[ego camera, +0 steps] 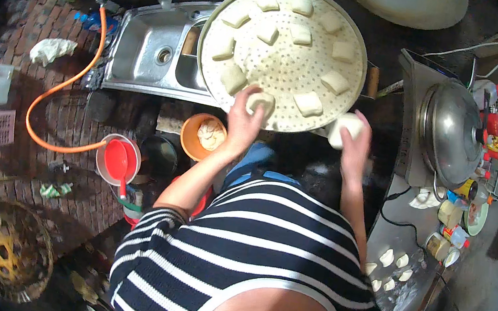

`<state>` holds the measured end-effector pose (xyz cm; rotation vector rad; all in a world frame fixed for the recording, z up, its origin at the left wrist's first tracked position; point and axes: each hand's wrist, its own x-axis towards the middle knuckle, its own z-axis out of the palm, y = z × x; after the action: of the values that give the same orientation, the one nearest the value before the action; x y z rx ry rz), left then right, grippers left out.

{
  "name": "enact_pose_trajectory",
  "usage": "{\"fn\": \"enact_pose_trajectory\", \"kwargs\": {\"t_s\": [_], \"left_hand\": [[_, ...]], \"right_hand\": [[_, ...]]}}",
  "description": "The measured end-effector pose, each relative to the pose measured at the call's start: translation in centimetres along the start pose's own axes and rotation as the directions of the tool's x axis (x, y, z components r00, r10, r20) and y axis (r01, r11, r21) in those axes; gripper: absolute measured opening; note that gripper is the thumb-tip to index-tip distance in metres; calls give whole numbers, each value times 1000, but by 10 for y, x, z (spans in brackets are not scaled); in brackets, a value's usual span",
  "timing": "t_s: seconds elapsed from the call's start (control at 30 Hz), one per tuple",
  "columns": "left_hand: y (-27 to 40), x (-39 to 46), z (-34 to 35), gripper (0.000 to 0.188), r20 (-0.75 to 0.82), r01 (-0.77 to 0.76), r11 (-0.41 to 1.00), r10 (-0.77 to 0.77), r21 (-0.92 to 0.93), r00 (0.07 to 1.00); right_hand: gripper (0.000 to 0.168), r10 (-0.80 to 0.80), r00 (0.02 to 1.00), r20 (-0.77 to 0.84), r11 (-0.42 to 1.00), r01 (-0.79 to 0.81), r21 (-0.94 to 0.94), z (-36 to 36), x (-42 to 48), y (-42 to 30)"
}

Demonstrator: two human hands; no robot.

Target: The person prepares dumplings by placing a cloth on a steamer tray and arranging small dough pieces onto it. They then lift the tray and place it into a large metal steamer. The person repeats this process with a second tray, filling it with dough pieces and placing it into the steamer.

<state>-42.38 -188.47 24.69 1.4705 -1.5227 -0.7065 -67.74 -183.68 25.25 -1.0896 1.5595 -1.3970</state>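
A round perforated steamer tray (286,81) rests partly over the sink in front of me. Several pale, pillow-shaped dough pieces (300,34) lie on it, mostly spaced around the outer part. My left hand (245,120) reaches over the near rim, its fingers around one dough piece (262,102) that sits on the tray. Just outside the rim at the near right, my right hand (357,143) holds another dough piece (344,129) between thumb and fingers.
A lidded metal wok (452,129) stands on the stove at right. More dough pieces (387,258) lie on the metal counter, beside jars and bottles. Left are a double sink (143,49), an orange hose (59,85), an orange bucket holding dough (190,134) and a woven basket (46,266).
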Motion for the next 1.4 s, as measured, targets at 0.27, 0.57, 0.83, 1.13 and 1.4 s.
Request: {"fn": "enact_pose_trajectory", "kwargs": {"t_s": [0.27,0.57,0.83,1.13,1.4], "left_hand": [[-93,96,-79,40,-171,82,996,-75,33,982],[-219,242,-127,60,177,522,821,-563,234,807],[-278,270,-121,35,550,667,737,-513,-111,659],[-248,254,-97,53,595,633,741,-409,-226,692],[-283,264,-153,49,497,523,842,-401,-129,770]], "right_hand": [[61,89,985,145,707,40,-706,161,131,55],[49,5,966,-259,806,-157,-570,64,60,33],[72,685,729,11,690,-653,313,79,-20,104],[38,542,673,-503,838,-481,259,104,-19,126],[64,498,556,-666,790,-607,84,89,-79,38]]}}
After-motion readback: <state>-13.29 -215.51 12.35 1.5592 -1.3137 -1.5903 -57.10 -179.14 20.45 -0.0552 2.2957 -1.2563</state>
